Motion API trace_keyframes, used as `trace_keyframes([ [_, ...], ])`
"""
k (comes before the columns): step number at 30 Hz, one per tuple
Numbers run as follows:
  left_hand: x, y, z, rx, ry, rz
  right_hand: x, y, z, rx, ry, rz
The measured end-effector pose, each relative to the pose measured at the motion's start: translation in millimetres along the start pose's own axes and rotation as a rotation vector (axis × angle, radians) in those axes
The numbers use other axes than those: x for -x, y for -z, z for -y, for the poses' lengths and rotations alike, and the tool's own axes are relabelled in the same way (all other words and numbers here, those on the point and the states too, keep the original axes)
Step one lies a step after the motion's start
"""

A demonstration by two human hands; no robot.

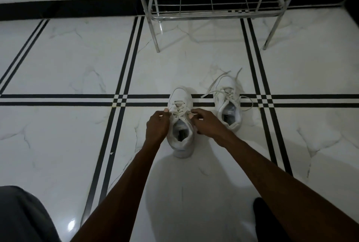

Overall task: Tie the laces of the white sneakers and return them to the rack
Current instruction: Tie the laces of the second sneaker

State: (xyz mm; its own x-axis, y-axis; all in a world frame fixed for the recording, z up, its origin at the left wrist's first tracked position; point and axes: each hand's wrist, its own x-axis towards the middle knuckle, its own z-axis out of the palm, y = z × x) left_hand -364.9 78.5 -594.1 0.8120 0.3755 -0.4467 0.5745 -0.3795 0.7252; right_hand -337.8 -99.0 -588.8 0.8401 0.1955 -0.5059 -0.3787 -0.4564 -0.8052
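Two white sneakers stand on the tiled floor, toes pointing away from me. The nearer sneaker [180,97] sits between my hands. My left hand [157,125] pinches its lace on the left side of the tongue, and my right hand [204,123] pinches the lace on the right side. The other sneaker [229,105] stands to the right, apart from my hands, with its laces loose and spread over the floor. A metal wire rack [213,14] stands against the wall beyond the shoes, its bottom shelf bare.
The floor is glossy white marble tile with black double stripes [124,78]. A black skirting [68,8] runs along the wall. A grey-clad knee [21,214] shows at the lower left and a dark shape [266,220] at the lower right.
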Motion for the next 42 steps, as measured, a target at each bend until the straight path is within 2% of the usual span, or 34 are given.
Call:
trace_keyframes([
  [2,3,-4,-14,-0.186,-0.155,-0.210,2,12,4,0.063,0.088,-0.122],
  [4,7,-13,-35,-0.240,-0.388,-0.329,5,31,11,0.023,0.150,-0.229],
  [5,8,-17,-44,-0.221,-0.490,-0.318,6,40,15,0.002,0.178,-0.273],
  [7,15,-34,-67,-0.122,-0.572,-0.166,9,64,19,0.035,0.236,-0.398],
  [9,19,-56,-85,-0.065,-0.490,0.013,10,87,18,0.121,0.233,-0.563],
  [12,17,-88,-98,-0.013,-0.339,0.102,13,113,5,0.222,0.093,-0.721],
  [14,17,-106,-106,-0.005,-0.314,0.111,16,120,-9,0.244,-0.021,-0.704],
  [16,17,-119,-112,0.019,-0.333,0.121,15,122,-21,0.198,-0.079,-0.612],
  [18,15,-125,-118,-0.007,-0.387,0.098,12,120,-27,0.074,-0.047,-0.499],
  [21,9,-125,-123,-0.009,-0.417,0.073,12,119,-21,-0.045,0.026,-0.447],
  [26,11,-119,-123,-0.109,-0.517,0.004,2,118,-14,0.025,0.075,-0.473],
  [30,17,-114,-118,-0.243,-0.545,-0.018,0,113,-17,0.147,0.139,-0.539],
  [34,25,-116,-111,-0.278,-0.546,-0.037,3,106,-19,0.198,0.169,-0.561],
  [42,33,-116,-101,-0.250,-0.520,-0.048,11,101,-26,0.030,0.100,-0.521],
])
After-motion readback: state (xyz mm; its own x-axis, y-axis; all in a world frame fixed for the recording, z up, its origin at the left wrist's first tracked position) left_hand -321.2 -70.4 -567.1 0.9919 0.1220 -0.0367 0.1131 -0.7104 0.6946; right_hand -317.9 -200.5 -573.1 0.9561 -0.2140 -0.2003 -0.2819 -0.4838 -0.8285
